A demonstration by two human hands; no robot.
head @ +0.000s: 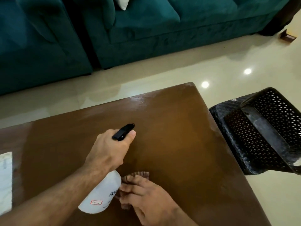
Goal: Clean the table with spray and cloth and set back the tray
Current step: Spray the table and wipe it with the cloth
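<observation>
At the far left edge of the brown wooden table lies a white rectangular thing, cut off by the frame; faint grey marks on it are too blurred to read, and whether it is the cloth or the tray cannot be told.

Next comes the left hand, reaching in over the middle of the tabletop. It is clenched around the neck of the spray bottle, with the thumb lying along the black trigger head, whose nozzle points away toward the sofa. The bottle is held tilted above the table, its white plastic body slanting down and back toward the person. The body carries a small white sticker with a red border; the writing inside is too blurred to make out. Further round sits a dark-framed label whose few letters are not readable.

Just right of the bottle's body, the right hand rests low over the near part of the table, fingers bent toward the bottle; whether it grasps anything cannot be told. Its reflection shows in the glossy wood.

At the table's far edge, a pale hazy patch glistens on the surface.

To the right, beside the table's corner, stands a black perforated plastic chair, dusty and scuffed, on the shiny cream tiled floor. A dark teal sofa fills the background.
</observation>
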